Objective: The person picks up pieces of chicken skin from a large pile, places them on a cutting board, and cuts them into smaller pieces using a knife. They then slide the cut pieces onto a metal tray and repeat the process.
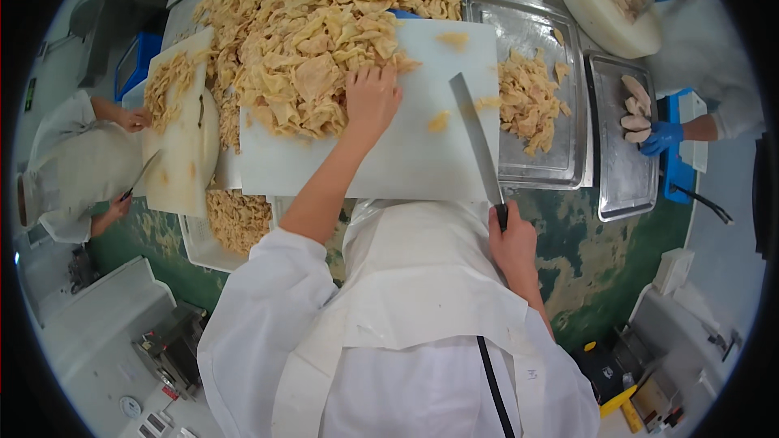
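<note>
The left hand reaches forward, arm outstretched, fingers spread and pressed onto the heap of pale meat strips on the white cutting board. The right hand, drawn back, grips a long knife, its blade lying across the board.

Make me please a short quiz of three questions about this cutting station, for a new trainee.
1. True or false: the right hand holds a knife whose blade lies over the white cutting board.
2. What does the left hand rest on?
A. a metal tray
B. the pile of pale yellow pieces
C. a round board
3. Fill in: the metal tray right of the board holds a small heap of cut ____.

Key:
1. True.
2. B: the left hand lies at the pile's edge, on the board.
3. Pieces, pale yellow like the pile.
</note>
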The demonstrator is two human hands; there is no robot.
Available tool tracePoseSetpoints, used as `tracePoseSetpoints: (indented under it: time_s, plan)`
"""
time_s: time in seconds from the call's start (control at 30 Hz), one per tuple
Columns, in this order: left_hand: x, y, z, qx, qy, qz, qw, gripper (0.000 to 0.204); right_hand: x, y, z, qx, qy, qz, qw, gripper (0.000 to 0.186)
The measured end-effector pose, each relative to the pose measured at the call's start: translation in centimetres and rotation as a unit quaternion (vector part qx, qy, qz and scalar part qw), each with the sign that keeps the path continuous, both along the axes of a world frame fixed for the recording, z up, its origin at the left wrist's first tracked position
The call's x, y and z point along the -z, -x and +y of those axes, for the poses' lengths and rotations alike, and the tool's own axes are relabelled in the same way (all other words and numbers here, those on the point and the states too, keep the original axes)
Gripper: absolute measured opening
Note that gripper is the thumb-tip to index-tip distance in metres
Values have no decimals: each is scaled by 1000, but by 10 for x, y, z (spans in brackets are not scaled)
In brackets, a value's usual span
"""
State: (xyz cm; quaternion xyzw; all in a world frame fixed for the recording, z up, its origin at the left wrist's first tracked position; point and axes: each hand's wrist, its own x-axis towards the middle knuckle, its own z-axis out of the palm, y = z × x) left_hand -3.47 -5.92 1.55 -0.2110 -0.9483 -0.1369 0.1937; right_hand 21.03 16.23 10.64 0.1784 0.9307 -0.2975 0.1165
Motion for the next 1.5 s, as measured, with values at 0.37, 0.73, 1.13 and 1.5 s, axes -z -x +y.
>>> tracePoseSetpoints:
  time_s: [0.37, 0.73, 1.13, 1.5]
  plan:
    - [-9, -10, 45, 101, -391, -293, 866, 23, 23, 4, 29, 81, -24, 28, 996, 25]
    - [20, -59, 37, 80, -317, -180, 928, 18, -11, 18, 16, 67, -24, 35, 997, 27]
    - [18, -67, 15, 85, -314, -154, 933, 15, -9, 12, 1, -8, 3, 36, 999, 22]
    - [-8, 43, 12, -14, 56, 19, 998, 14, 2, 1, -6, -69, 16, 1, 997, 22]
